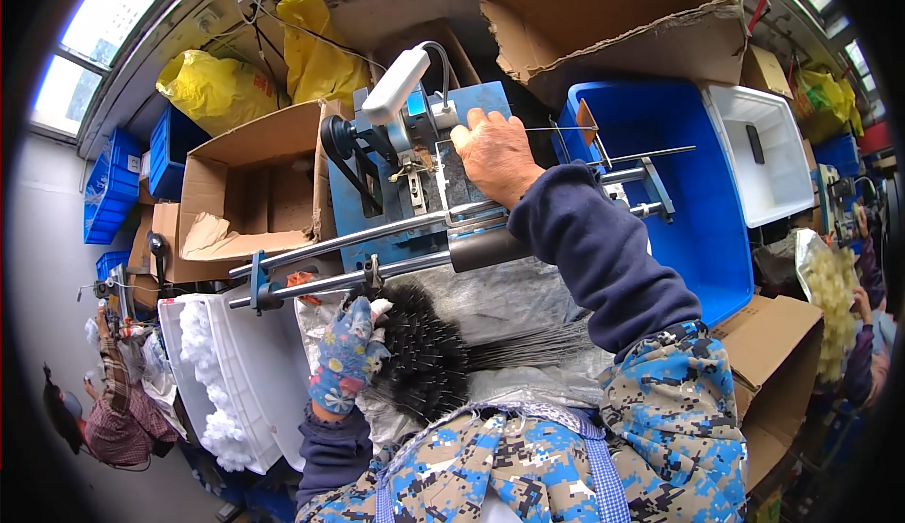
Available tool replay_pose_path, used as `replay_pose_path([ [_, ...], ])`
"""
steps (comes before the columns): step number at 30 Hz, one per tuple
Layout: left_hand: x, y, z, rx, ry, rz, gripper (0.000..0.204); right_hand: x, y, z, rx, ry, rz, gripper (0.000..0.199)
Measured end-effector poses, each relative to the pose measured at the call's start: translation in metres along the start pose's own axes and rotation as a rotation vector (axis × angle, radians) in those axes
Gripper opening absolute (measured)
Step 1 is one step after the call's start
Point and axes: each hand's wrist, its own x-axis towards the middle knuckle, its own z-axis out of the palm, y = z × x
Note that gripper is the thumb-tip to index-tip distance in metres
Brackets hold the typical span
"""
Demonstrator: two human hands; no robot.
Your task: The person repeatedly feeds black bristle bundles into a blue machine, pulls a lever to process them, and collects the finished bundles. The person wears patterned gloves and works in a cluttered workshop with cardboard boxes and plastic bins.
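My right hand (495, 154) is bare and rests on top of a blue bench machine (377, 198), fingers curled near a thin wire (556, 129) that sticks out to the right; whether it pinches the wire I cannot tell. My left hand (346, 353), in a flowered glove, grips a bundle of thin black rods (434, 358) lying on grey plastic sheet in my lap. Two long steel rails (377, 231) run across the machine's front between the hands. A white lamp head (396, 85) stands over the machine.
An open cardboard box (250, 193) sits left of the machine, a blue crate (702, 203) and white tub (768, 160) to the right. A white bin of fluffy white pieces (212, 372) stands at lower left. Yellow bags (316, 57) lie behind. Other people work at both edges.
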Motion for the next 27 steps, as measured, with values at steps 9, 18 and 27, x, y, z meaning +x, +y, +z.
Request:
replay_pose_path([
  [9, 0.010, 0.013, -0.001, 0.119, 0.184, 0.113, 0.042, 0.006, 0.011, 0.016, 0.197, 0.010, 0.027, 0.015],
  [18, 0.005, 0.023, -0.018, -0.099, -0.065, 0.016, 0.052, -0.036, 0.016, -0.007, 0.030, 0.027, 0.057, 0.047],
  [27, 0.011, 0.029, -0.019, 0.129, 0.049, 0.181, 0.035, -0.040, 0.001, -0.013, 0.180, -0.125, 0.171, 0.056],
])
